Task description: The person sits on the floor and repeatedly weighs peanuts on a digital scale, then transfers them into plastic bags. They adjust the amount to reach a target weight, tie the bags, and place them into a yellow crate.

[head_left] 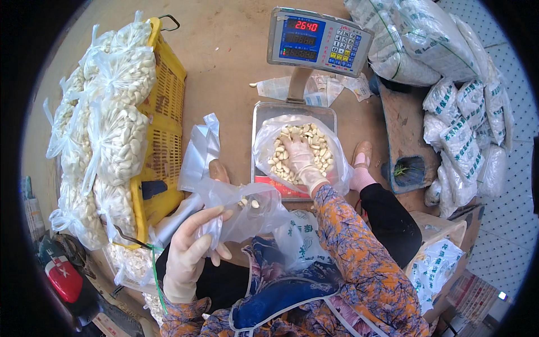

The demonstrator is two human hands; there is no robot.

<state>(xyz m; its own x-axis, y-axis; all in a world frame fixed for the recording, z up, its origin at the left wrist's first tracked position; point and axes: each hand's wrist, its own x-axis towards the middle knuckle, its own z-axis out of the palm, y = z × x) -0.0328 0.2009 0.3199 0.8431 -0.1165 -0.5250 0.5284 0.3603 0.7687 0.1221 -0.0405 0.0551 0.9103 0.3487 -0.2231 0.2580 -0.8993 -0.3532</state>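
Observation:
My left hand (193, 253), in a pale thin glove, grips the edge of a clear plastic bag (236, 194) between thumb and fingers. A few peeled garlic cloves (254, 203) show inside it. Within an open plastic bag (266, 132) on the scale's platform, my right hand (300, 157), gloved too, reaches into a heap of peeled garlic cloves (323, 151). Its fingers curl down among the cloves, their tips hidden. The bag rests on the metal scale (331, 115), whose lit display (320, 42) stands behind on a post.
On the left, tied bags of garlic (118, 140) pile over a yellow crate (168, 112). Stacked white printed sacks (438, 45) stand at the back right, beside a worn dark tray (412, 168). Silvery plastic film (200, 149) lies near the crate. A white container (449, 233) is by my right knee.

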